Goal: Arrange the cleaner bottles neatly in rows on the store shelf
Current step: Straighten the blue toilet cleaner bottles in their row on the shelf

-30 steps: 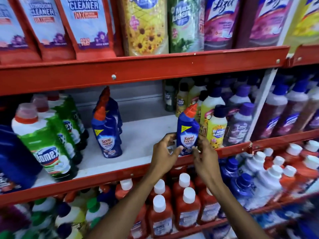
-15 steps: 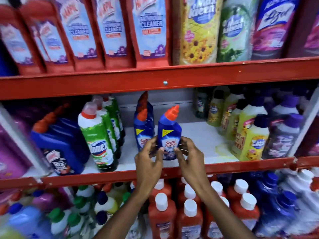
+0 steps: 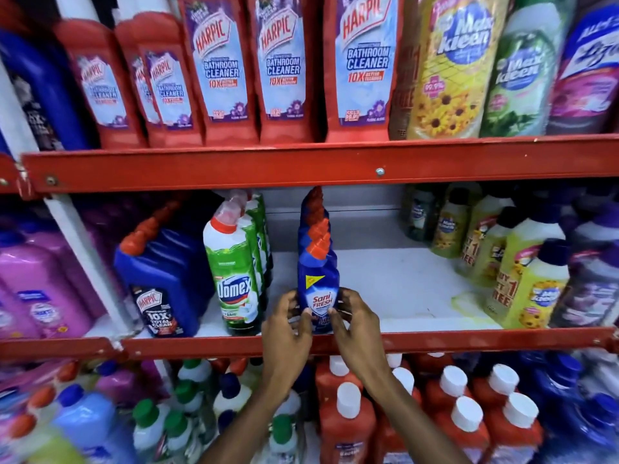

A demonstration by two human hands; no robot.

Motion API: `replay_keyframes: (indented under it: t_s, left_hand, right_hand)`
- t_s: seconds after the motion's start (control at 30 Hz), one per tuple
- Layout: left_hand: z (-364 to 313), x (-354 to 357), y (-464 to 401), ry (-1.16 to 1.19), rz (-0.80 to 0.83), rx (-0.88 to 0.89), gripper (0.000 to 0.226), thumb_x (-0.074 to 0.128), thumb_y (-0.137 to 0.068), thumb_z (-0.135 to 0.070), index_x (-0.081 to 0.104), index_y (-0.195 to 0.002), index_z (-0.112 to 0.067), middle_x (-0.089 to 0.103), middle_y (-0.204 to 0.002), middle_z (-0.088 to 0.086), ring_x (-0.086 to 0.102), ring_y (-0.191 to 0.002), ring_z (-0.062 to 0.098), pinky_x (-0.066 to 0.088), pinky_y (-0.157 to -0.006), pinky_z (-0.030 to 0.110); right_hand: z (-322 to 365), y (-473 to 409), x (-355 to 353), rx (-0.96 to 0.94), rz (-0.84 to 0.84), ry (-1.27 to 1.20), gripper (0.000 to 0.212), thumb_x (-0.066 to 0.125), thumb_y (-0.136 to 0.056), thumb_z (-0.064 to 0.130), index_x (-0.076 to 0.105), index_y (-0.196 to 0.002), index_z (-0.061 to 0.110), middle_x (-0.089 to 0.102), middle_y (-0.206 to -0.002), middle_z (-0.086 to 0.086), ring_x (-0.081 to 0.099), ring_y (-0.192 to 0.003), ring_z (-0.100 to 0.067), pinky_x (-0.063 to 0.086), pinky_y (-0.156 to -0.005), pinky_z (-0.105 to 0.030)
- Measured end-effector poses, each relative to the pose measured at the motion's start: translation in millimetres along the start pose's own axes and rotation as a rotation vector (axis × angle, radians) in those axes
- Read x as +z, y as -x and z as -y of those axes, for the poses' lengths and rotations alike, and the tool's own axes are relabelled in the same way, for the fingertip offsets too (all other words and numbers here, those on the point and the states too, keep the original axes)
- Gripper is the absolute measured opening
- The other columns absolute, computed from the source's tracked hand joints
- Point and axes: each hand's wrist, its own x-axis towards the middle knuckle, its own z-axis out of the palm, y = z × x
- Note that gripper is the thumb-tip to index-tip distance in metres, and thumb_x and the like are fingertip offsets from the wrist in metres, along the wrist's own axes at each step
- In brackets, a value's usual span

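A blue Sani Fresh bottle point(image 3: 318, 283) with an orange cap stands upright at the front of the middle shelf point(image 3: 402, 289). Both hands hold its lower part: my left hand point(image 3: 288, 324) on its left side, my right hand point(image 3: 356, 321) on its right. Directly behind it a row of the same blue bottles point(image 3: 313, 212) runs to the back; only their orange caps and shoulders show. A row of green Domex bottles point(image 3: 234, 279) stands just to the left.
Blue Harpic jugs point(image 3: 164, 279) stand left of the Domex row. Yellow Max Kleen bottles point(image 3: 532, 289) fill the shelf's right side, with bare white shelf between them and the blue row. Red shelf rails point(image 3: 335, 165) run above and below. Red white-capped bottles point(image 3: 462, 420) crowd the lower shelf.
The Sani Fresh bottle has been carried left along the shelf, from beside the yellow bottles to the front of the blue row, with both hands on it. The camera view shifted left too.
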Motion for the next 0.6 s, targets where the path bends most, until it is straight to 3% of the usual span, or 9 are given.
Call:
replay_keyframes:
  t_s: [0.1, 0.17, 0.23, 0.3, 0.4, 0.6]
  left_hand:
    - [-2.6, -2.5, 1.0, 0.115, 0.057, -0.045, 0.041, 0.059, -0.099, -0.028, 0.052, -0.138, -0.016, 0.066, -0.123, -0.009, 0.062, -0.1, -0.02, 0.051, -0.082, 0.005]
    - [-9.7, -2.5, -1.6, 0.269, 0.111, -0.152, 0.061, 0.05, -0.096, -0.051, 0.04, -0.149, -0.022, 0.056, -0.143, -0.005, 0.06, -0.122, -0.003, 0.053, -0.102, 0.026]
    - [-15.0, 1.6, -6.6, 0.411, 0.15, -0.234, 0.064, 0.043, -0.097, -0.058, 0.035, -0.153, -0.026, 0.046, -0.154, -0.004, 0.05, -0.134, 0.008, 0.044, -0.112, 0.034]
    - [-20.0, 6.1, -9.9, 0.514, 0.187, -0.287, 0.075, 0.04, -0.091, -0.071, 0.041, -0.149, -0.024, 0.049, -0.153, 0.0, 0.052, -0.133, 0.011, 0.041, -0.116, 0.037]
    - [-11.3, 14.2, -11.1, 0.571, 0.205, -0.32, 0.107, 0.041, -0.07, -0.094, 0.04, -0.15, -0.023, 0.056, -0.149, 0.005, 0.056, -0.134, 0.018, 0.041, -0.119, 0.049]
    - [-11.2, 15.8, -13.6, 0.557, 0.28, -0.319, 0.111, 0.039, -0.068, -0.096, 0.038, -0.151, -0.023, 0.059, -0.145, 0.003, 0.059, -0.132, 0.015, 0.043, -0.117, 0.047]
  right_hand:
    - [0.5, 2.7, -0.7, 0.1, 0.003, -0.099, 0.044, 0.057, -0.096, 0.019, 0.048, -0.139, 0.016, 0.06, -0.138, -0.002, 0.062, -0.12, -0.015, 0.056, -0.098, -0.03]
    - [8.0, -0.8, -4.1, 0.192, 0.039, -0.191, 0.048, 0.048, -0.102, 0.024, 0.038, -0.148, 0.017, 0.049, -0.145, 0.003, 0.052, -0.128, -0.011, 0.047, -0.093, -0.008]
    - [12.7, -7.4, -4.5, 0.284, 0.114, -0.302, 0.048, 0.037, -0.105, 0.027, 0.03, -0.153, 0.02, 0.042, -0.141, 0.009, 0.046, -0.124, -0.006, 0.041, -0.074, 0.006]
    - [12.8, -14.2, -0.5, 0.318, 0.172, -0.369, 0.05, 0.029, -0.106, 0.032, 0.025, -0.156, 0.022, 0.039, -0.145, 0.009, 0.044, -0.125, -0.006, 0.042, -0.069, 0.006]
    - [5.5, -20.7, 9.0, 0.338, 0.199, -0.405, 0.05, 0.027, -0.106, 0.035, 0.03, -0.154, 0.021, 0.044, -0.154, -0.001, 0.05, -0.13, -0.012, 0.045, -0.074, 0.004]
    - [1.1, -24.0, 13.8, 0.343, 0.205, -0.39, 0.048, 0.028, -0.107, 0.029, 0.035, -0.152, 0.015, 0.048, -0.15, -0.001, 0.053, -0.124, -0.01, 0.042, -0.074, 0.006]
